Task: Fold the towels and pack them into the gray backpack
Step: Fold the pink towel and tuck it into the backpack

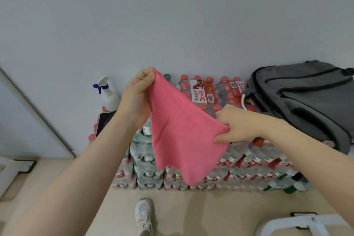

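A pink towel (181,136) hangs in the air in front of me, stretched between both hands. My left hand (137,96) pinches its upper corner, raised higher. Lower and to the right, my right hand (237,123) grips another corner. The rest of the cloth droops down to a point. The gray backpack (310,97) lies on top of the stacked water bottle packs at the right, its dark zipper lines showing.
Shrink-wrapped packs of water bottles (239,165) are stacked against the wall. A white spray bottle (109,94) and a phone (104,121) sit at their left end. My white shoe (143,214) stands on the beige floor. A white frame (298,224) is at bottom right.
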A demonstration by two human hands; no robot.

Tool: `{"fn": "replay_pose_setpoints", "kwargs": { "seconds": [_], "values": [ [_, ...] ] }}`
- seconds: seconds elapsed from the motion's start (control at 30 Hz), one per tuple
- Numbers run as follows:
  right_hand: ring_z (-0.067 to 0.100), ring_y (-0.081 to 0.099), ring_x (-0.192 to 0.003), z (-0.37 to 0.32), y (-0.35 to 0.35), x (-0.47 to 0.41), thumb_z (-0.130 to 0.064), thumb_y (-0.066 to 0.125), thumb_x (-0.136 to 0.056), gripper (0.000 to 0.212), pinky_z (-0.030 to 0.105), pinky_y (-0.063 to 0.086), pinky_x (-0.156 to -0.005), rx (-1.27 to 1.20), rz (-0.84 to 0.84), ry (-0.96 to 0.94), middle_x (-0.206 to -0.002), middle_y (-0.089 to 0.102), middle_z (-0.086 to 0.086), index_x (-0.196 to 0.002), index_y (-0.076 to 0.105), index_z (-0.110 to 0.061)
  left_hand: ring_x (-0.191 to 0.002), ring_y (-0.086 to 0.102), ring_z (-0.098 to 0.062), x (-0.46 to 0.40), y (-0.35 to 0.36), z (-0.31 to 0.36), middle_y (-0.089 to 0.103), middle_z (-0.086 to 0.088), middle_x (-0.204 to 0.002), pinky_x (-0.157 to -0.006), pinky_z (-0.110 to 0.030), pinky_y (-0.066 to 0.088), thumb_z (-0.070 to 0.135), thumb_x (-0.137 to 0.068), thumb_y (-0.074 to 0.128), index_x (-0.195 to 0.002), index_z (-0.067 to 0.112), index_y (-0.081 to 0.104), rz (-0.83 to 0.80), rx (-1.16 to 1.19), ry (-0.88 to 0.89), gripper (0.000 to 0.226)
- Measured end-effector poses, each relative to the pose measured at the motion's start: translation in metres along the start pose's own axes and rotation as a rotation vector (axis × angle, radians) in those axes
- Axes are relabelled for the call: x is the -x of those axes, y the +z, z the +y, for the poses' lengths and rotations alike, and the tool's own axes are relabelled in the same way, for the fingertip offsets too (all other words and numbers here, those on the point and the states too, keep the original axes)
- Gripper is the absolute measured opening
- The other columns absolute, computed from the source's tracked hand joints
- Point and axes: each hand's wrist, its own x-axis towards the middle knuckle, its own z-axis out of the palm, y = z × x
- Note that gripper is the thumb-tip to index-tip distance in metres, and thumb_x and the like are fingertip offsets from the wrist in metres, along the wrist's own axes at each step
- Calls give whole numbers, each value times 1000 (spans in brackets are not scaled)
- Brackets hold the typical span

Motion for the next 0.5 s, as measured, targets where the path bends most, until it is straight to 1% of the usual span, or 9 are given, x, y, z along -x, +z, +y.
{"fn": "replay_pose_setpoints", "kwargs": {
  "seconds": [0.03,0.07,0.13,0.2,0.23,0.3,0.37,0.43,0.5],
  "values": [
    [18,42,-60,0,6,5,-42,60,-82,51,18,30,-71,97,-1,-3,-64,46,7,-49,30,-18,-57,53,-3,5,1,-5,58,10,-59,-56,-14,45,7,-89,49,-75,14,52,25,-61,-22,16],
    [17,42,-62,3,12,9,-47,57,-82,50,20,25,-72,216,6,4,-65,47,4,-51,31,-19,-55,51,-2,9,2,-11,56,10,-58,-55,-14,42,5,-92,46,-74,15,51,59,-155,-34,21],
    [16,44,-69,9,24,15,-49,53,-84,46,27,27,-78,375,-6,72,-66,46,-3,-54,33,-20,-59,45,-4,16,0,-21,51,8,-62,-58,-17,36,5,-92,46,-72,18,51,130,-425,-8,25],
    [17,46,-71,15,33,20,-43,51,-87,41,28,32,-73,380,-21,161,-64,42,-7,-57,33,-21,-64,40,-5,22,-2,-30,45,6,-67,-63,-20,33,5,-92,47,-71,19,49,181,-599,24,26],
    [16,47,-71,18,36,22,-40,51,-89,40,28,35,-69,355,-4,199,-64,41,-8,-58,33,-22,-64,38,-6,25,-4,-34,43,5,-68,-63,-21,32,5,-92,46,-71,20,48,202,-631,34,26],
    [15,50,-72,21,39,25,-35,48,-91,38,28,41,-63,326,103,252,-69,45,-6,-59,31,-23,-65,35,-7,29,-8,-41,39,6,-69,-62,-22,30,8,-94,43,-73,21,45,240,-678,58,25],
    [15,49,-73,25,41,26,-33,44,-93,36,28,41,-61,328,195,290,-74,47,-7,-61,31,-25,-65,34,-7,30,-13,-47,37,7,-70,-62,-23,30,10,-95,41,-75,24,43,286,-719,66,24],
    [13,47,-69,32,42,29,-34,44,-93,34,24,37,-57,284,160,299,-69,43,-10,-63,31,-26,-64,34,-7,29,-21,-51,37,7,-71,-62,-23,30,10,-95,40,-76,24,43,316,-728,60,24],
    [11,47,-66,36,47,31,-36,47,-92,30,21,33,-52,255,47,245,-66,41,-12,-67,34,-24,-67,35,-5,29,-29,-54,39,8,-73,-63,-21,30,10,-95,40,-77,25,44,326,-731,47,24]
  ]
}}
